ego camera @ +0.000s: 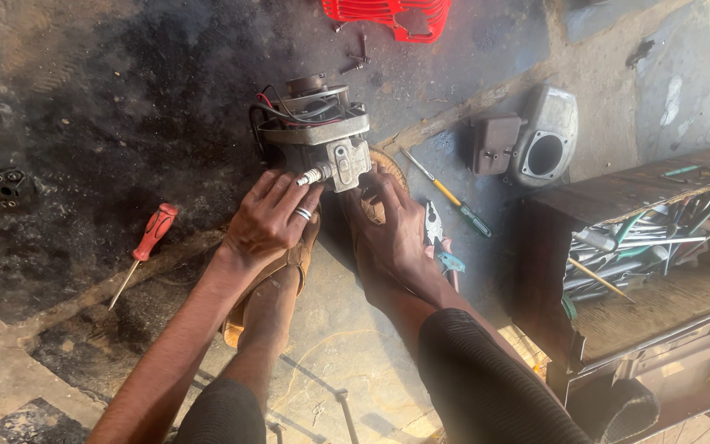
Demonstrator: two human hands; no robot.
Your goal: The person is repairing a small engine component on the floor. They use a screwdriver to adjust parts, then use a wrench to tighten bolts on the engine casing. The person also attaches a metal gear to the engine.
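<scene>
A small grey engine [315, 131] with black and red wires on top stands on the dark, oily ground. A white-tipped spark plug [311, 176] sticks out of its near side. My left hand [269, 220], a ring on one finger, has its fingertips closed around that plug. My right hand [396, 234] lies flat just right of the plug, fingers spread and fingertips touching the engine's lower edge. Brown sandals [289, 267] and my feet lie under both hands, against the engine.
A red-handled screwdriver [148, 243] lies at the left. Pliers [435, 230] and a yellow-shafted screwdriver [447, 194] lie right of my hand. Further right are a grey engine cover [546, 136] and an open wooden toolbox [651, 247] with several tools. A red plastic piece [392, 12] and bolts [357, 59] lie behind.
</scene>
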